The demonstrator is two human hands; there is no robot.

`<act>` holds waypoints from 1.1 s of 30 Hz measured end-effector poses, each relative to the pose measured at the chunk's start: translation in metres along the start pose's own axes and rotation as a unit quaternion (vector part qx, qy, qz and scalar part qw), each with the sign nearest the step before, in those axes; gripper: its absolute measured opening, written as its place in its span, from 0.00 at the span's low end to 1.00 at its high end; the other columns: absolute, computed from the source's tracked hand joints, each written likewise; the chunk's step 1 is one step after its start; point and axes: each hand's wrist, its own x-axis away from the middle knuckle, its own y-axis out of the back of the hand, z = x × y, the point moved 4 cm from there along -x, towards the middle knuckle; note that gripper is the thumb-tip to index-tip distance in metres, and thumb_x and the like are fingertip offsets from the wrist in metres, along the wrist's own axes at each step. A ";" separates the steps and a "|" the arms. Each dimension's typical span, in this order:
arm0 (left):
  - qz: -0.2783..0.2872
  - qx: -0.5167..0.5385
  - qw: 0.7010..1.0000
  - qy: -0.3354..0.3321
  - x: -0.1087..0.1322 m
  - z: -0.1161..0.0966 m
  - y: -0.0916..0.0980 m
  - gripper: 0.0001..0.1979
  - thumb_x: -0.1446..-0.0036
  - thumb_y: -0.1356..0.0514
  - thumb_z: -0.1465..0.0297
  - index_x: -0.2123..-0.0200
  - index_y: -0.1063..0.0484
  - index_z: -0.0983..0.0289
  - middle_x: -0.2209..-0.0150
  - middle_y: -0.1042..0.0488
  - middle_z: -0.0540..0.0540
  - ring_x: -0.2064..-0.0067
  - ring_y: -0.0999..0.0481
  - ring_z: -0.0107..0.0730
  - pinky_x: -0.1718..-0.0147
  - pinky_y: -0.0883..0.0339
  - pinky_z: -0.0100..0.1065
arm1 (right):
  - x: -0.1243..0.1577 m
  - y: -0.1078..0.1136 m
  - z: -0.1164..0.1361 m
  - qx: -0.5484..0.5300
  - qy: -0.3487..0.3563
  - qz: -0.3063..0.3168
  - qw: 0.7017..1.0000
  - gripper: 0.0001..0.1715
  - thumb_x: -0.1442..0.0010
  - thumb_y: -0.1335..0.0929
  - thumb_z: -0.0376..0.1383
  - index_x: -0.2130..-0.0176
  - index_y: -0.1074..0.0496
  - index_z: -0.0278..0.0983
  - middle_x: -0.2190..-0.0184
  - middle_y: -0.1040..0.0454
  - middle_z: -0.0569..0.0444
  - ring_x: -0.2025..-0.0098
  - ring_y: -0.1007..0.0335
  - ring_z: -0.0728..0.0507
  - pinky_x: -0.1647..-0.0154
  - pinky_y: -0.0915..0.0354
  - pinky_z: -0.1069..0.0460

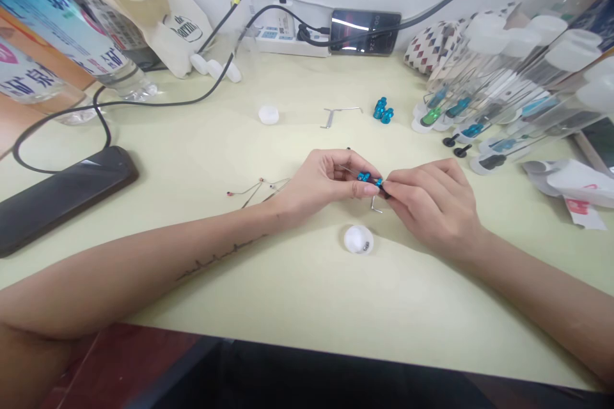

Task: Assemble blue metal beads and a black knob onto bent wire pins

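My left hand (320, 180) pinches a small blue-and-black metal fitting (364, 177) between thumb and fingers, with a thin rod running back from it. The fingertips of my right hand (434, 208) close on the fitting's dark right end, and its exact shape is partly hidden. Just below the fingers lies a bent hex key (375, 206). A white cap (355, 239) in front of the hands has tiny dark metal bits in it. Several thin wire rods (249, 190) with small tipped ends lie beside my left wrist.
Blue fittings (382, 111) and more hex keys (330, 116) lie farther back, near another white cap (268, 115). Clear tubes (508, 89) with white caps crowd the right. Bottles (71, 19), a black cable (182, 102) and a black case (67, 195) occupy the left. A phone (365, 32) leans at the wall.
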 end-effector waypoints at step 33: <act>-0.011 0.013 1.000 0.007 0.000 0.001 0.000 0.13 0.54 0.31 0.66 0.65 0.24 0.65 0.67 0.26 0.54 0.65 0.26 0.28 0.64 0.32 0.32 | -0.001 -0.003 -0.001 -0.006 -0.033 0.033 0.999 0.10 0.39 0.32 0.35 0.60 0.35 0.33 0.68 0.23 0.51 0.70 0.30 0.48 0.67 0.42 0.50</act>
